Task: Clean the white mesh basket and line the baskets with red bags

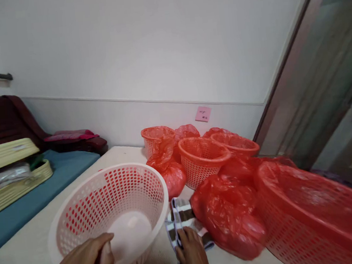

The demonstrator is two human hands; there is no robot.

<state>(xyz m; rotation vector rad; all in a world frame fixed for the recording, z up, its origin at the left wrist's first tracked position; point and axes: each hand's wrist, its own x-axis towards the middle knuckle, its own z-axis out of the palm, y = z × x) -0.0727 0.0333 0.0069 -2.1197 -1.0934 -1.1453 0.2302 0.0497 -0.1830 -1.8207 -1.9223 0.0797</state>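
A soft cloth with white and dark stripes and a thin pale purple edge lay on the pale-topped counter, between a big round white plastic basket full of little holes and a shiny, lumpy red plastic bag. The person's right hand was the near one: its bent fingers touched the cloth, which reached out just past their tips, away from the person. The purple edge ran about the same way those fingers pointed. The hand hid the near part, so the cloth's long way was hard to make out. I could not say whether the right grip pinched the cloth or only rested on it. The left hand was farther from the cloth, over the near side of the white basket, with thumb and finger close together. I could not say whether its grip had the rim. On the right stood a big red plastic basket.
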